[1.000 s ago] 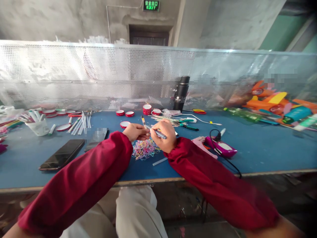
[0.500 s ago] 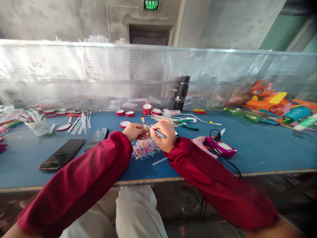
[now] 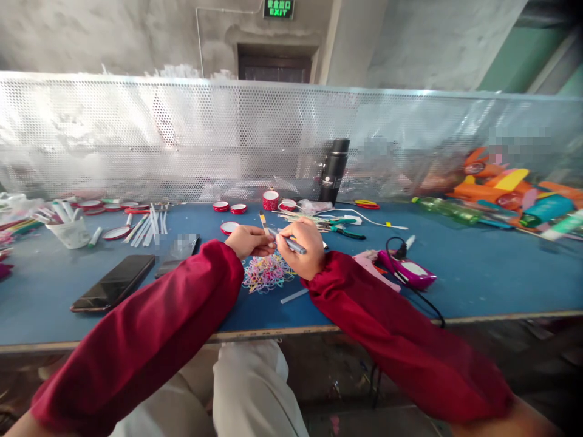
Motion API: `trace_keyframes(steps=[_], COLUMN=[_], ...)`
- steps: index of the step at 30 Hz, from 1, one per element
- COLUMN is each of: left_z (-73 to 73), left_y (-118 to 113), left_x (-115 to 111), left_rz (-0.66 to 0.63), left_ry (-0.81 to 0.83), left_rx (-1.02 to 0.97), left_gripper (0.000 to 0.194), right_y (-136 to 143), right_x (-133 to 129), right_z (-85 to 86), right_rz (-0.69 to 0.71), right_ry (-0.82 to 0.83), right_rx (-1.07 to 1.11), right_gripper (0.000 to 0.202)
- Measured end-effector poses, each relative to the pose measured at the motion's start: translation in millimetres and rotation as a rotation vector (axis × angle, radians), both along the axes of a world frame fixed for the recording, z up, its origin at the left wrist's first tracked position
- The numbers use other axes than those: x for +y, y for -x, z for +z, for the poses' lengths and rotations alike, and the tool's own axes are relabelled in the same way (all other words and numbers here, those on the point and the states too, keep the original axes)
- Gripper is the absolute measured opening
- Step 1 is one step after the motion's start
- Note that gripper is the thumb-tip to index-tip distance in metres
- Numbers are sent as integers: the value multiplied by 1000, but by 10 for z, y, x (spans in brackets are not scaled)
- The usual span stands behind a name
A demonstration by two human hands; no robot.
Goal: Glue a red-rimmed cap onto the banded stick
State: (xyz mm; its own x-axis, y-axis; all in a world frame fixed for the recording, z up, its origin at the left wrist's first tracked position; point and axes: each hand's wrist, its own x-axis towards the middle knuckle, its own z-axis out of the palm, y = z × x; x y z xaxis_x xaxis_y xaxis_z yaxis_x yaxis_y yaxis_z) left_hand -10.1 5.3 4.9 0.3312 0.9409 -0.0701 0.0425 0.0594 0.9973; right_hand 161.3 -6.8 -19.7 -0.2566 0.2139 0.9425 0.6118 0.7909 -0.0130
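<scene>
My left hand (image 3: pixel 248 241) pinches a thin wooden-looking stick (image 3: pixel 263 220) that points up and away, with orange-yellow and dark marks near its top. In my right hand (image 3: pixel 301 244) is a grey marker pen (image 3: pixel 296 246), its front end meeting the stick between both hands. Just below the hands lies a heap of colourful small rubber bands (image 3: pixel 268 274). A translucent glue stick (image 3: pixel 294 296) rests on the blue table to the right of the heap.
To the left lie a phone (image 3: pixel 113 283), a white cup of markers (image 3: pixel 70 233) and several glue sticks (image 3: pixel 146 229). Red-rimmed round tins (image 3: pixel 229 228), a black thermos (image 3: pixel 334 172) and pliers (image 3: pixel 347 233) stand or lie behind. A purple device (image 3: pixel 412 273) with a cable is right.
</scene>
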Motion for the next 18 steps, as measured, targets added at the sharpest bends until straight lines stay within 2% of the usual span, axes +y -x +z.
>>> trace_keyframes(steps=[18], left_z=[-2], left_y=[-7], left_x=[1], left_rz=[-1], left_ry=[8], left_rx=[-4], left_gripper=[20], right_y=[11], right_x=[-1], right_z=[-2], right_rz=[25], right_ry=[25], right_rx=[-44], right_gripper=[8])
